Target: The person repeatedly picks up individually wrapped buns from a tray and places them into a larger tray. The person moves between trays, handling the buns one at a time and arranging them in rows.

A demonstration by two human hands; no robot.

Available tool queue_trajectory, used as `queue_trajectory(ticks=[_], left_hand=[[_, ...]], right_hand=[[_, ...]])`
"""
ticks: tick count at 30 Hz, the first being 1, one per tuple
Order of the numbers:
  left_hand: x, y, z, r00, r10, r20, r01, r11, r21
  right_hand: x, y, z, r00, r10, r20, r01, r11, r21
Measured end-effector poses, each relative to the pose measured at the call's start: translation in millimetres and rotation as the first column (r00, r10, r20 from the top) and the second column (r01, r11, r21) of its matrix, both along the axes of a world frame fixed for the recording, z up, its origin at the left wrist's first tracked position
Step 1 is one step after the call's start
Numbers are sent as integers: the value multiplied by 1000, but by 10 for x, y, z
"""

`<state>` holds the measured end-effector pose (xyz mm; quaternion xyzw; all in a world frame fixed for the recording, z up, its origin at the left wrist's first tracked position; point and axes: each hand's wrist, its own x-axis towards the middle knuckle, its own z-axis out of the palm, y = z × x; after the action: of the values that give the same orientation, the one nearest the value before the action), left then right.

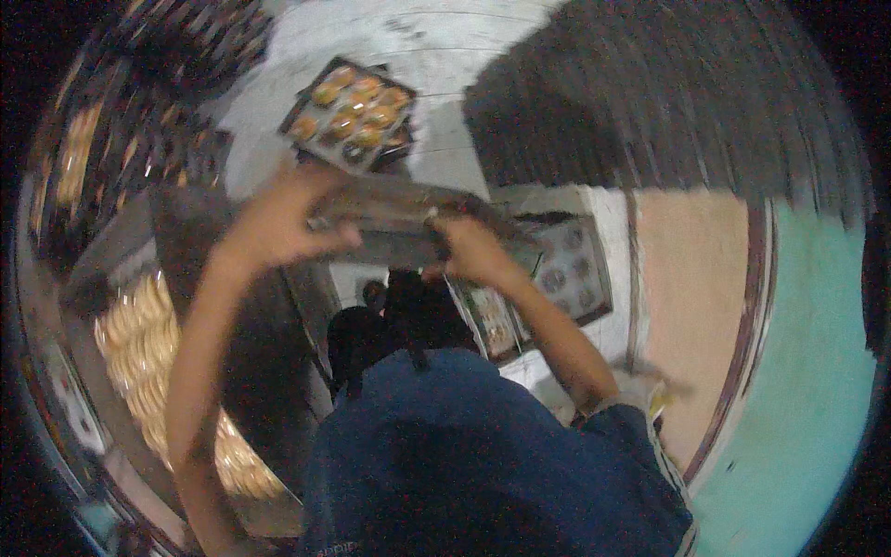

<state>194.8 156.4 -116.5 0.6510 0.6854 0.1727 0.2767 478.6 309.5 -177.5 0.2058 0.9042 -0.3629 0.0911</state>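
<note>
A dark, blurred tray (pixel 397 212) is in front of my body, with my two hands at its sides. At its right end, my right hand (pixel 470 250) is closed on the edge. My left hand (pixel 299 223) is at the tray's left end, fingers apart and smeared by motion; whether it grips the tray is unclear. Beyond the hands, a tray of round, orange-yellow baked goods (pixel 355 111) sits on the pale tiled floor. At my right, a tray with round marks or pieces (pixel 567 268) lies beside a narrower tray of small food items (pixel 498 327).
Rows of glossy, pale items (pixel 139 348) fill a surface at the lower left. A dark, blurred rack-like mass (pixel 146 104) stands at the upper left. A large dark ribbed surface (pixel 647 104) covers the upper right. A peach and turquoise wall (pixel 800 334) is on the right.
</note>
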Motion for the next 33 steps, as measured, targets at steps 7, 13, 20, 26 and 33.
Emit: queue_trajectory(ticks=[7,13,20,26,33], left_hand=[[2475,237,-454,727,-660,-190,565,732,-380],[3599,559,-1502,687,-697,-204,726,659,196],[4310,608,-2810,599,-772,-215,788,615,-12],[3992,632,-3610,650,-660,-377,746,648,151],[3779,612,-4326,532,-823,-198,814,561,-148]], right_hand=[[1956,-1228,179,881,-461,108,458,888,52],[2904,-1493,-184,673,-679,294,660,731,176],[3469,-1481,-1313,599,-717,356,699,685,203],[3117,-1592,-2912,761,-596,256,574,803,164],[2984,-1671,-3653,754,-652,75,616,743,262]])
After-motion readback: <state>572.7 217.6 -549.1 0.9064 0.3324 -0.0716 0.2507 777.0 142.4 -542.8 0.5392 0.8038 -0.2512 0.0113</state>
